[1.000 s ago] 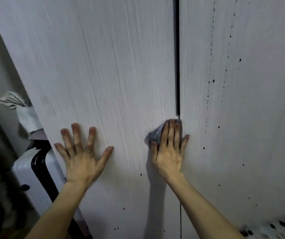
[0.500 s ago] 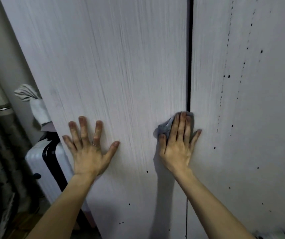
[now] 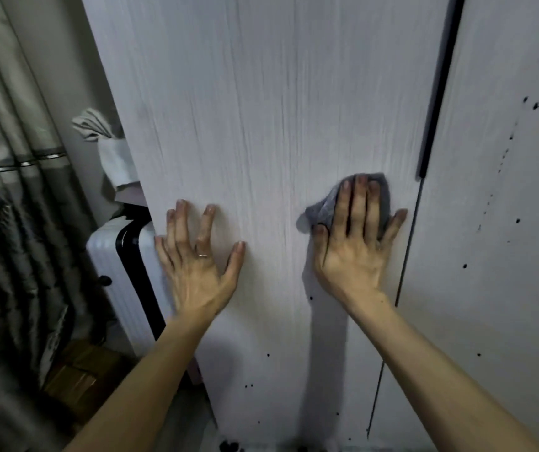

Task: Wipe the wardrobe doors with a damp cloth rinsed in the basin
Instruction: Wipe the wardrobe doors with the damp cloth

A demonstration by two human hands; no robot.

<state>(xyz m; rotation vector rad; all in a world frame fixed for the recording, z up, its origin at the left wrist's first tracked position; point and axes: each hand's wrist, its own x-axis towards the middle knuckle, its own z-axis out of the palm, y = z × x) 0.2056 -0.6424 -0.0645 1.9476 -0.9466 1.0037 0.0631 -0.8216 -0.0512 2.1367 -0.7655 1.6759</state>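
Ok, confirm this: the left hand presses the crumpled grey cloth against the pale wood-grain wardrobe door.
Wrong hand. In the head view the right hand presses the crumpled grey cloth against the pale wood-grain wardrobe door; the left hand lies bare on it.

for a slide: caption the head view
Right hand presses grey cloth against the wardrobe door; left hand rests flat beside it.

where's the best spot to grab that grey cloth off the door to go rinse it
Pinch the bunched fold of the cloth that sticks out beside the thumb of the right hand, coming from the left. The rest is pressed flat against the left door under straight fingers, so that crumpled flap is probably the only part raised enough to grip.
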